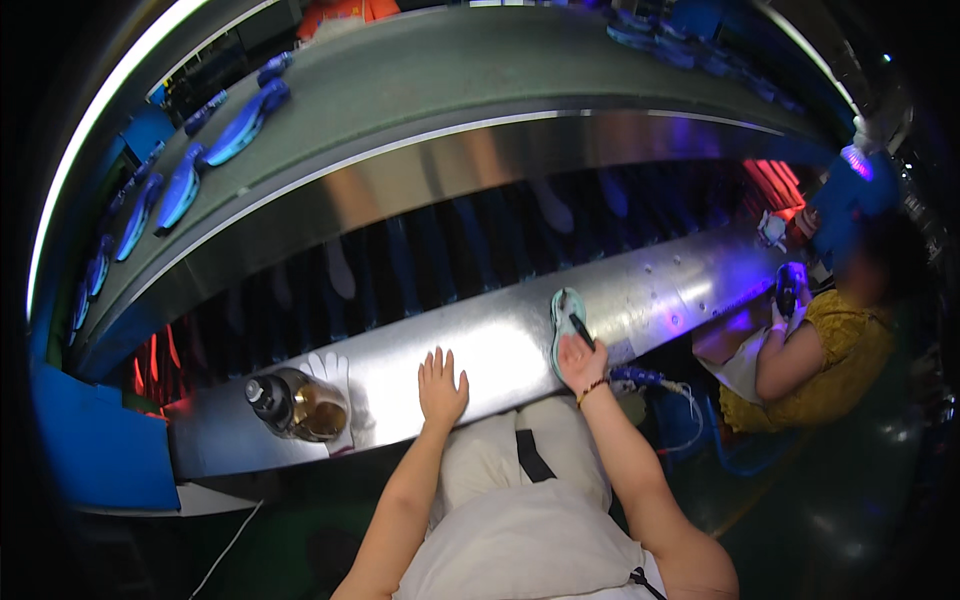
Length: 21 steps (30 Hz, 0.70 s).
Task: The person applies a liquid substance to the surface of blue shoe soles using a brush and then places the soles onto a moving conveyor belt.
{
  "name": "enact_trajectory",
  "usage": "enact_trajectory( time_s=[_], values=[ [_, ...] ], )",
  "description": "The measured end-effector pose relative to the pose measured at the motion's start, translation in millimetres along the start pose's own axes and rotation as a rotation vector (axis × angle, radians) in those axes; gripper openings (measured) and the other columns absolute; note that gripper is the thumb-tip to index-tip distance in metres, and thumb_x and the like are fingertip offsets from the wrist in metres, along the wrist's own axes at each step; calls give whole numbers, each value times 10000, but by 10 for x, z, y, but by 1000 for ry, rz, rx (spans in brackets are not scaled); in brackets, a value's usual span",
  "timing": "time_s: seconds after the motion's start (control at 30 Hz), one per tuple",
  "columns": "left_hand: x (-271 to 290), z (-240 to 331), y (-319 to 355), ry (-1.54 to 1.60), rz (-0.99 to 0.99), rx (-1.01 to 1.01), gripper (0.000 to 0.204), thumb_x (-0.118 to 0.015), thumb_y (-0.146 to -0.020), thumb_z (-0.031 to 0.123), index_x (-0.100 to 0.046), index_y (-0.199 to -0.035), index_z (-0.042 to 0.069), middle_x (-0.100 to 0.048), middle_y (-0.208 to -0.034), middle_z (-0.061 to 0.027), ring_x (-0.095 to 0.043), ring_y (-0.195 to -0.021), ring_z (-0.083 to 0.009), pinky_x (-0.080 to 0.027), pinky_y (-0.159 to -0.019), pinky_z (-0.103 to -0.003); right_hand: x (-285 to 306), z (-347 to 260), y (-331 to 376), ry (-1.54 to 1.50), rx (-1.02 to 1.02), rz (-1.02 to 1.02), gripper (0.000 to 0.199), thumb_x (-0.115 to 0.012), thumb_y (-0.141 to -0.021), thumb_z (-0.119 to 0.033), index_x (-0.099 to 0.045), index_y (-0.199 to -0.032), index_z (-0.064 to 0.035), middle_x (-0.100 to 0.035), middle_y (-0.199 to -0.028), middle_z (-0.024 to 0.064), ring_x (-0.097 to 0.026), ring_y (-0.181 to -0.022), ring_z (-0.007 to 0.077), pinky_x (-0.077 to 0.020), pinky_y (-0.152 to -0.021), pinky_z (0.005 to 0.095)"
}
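Observation:
My left hand (441,388) lies flat on the metal ledge (480,350), fingers stretched out, with nothing in it. To its right, my right hand (581,362) is closed around a slim dark pen-like tool (580,330), with a beaded bracelet at the wrist. That hand overlaps the near end of a pale green shoe sole (560,305), and the tool lies across the sole's middle. Whether the hand also grips the sole, I cannot tell. Farther left on the ledge stands a clear bottle (318,412) with a black top and brownish contents, partly over a white glove (330,370).
Beyond the ledge, sole-shaped pieces (555,205) sit in a dark rack. A raised green conveyor belt (420,80) carries blue shoes (245,122). At right, a co-worker in yellow (845,350) holds a dark shoe (790,288). A person in orange (345,12) is behind the belt.

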<state>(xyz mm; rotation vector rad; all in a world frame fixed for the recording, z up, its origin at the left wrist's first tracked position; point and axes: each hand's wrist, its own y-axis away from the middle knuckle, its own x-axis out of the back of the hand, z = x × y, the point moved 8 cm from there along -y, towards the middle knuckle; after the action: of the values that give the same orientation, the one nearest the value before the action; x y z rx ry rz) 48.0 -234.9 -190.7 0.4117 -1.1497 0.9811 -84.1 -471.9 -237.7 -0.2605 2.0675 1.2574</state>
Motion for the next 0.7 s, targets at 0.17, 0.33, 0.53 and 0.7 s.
enact_trajectory(
  time_s=[0.17, 0.33, 0.53, 0.7],
  values=[
    [-29, -14, 4, -2, 42, -38, 480, -499, -807, 269, -455, -1212, 15, -384, -1293, -196, -312, -1220, -343, -196, -1029, -442, 119, 204, 31, 0, -229, 9, 653, -367, -831, -535, -452, -1099, 54, -564, -1062, 168, -579, -825, 213, -494, -633, 252],
    [-228, -329, -246, 373, -94, 246, 488, -531, -784, 255, -459, -1216, 38, -403, -1287, -183, -321, -1229, -326, -207, -1017, -462, 147, 333, 209, 327, -430, -72, 693, -314, -847, -580, -420, -1122, 47, -567, -998, 176, -537, -689, 197, -433, -536, 238],
    [767, -33, -1271, 1991, 62, 620, 462, -382, -884, 361, -448, -1178, 11, -471, -1225, -130, -410, -1164, -254, -319, -970, -403, -694, -785, 1386, 1058, -101, -543, 410, -409, -910, -332, -482, -1109, 18, -601, -991, 130, -570, -752, 161, -452, -655, 252],
    [1478, -70, -1724, 2585, 275, 486, 466, -345, -873, 387, -482, -1106, 7, -492, -1175, -112, -443, -1109, -262, -330, -963, -401, -281, -1969, 2295, 1848, -73, -503, 305, -533, -854, -261, -601, -943, 23, -619, -922, 107, -581, -855, 118, -466, -698, 223]
  ],
)
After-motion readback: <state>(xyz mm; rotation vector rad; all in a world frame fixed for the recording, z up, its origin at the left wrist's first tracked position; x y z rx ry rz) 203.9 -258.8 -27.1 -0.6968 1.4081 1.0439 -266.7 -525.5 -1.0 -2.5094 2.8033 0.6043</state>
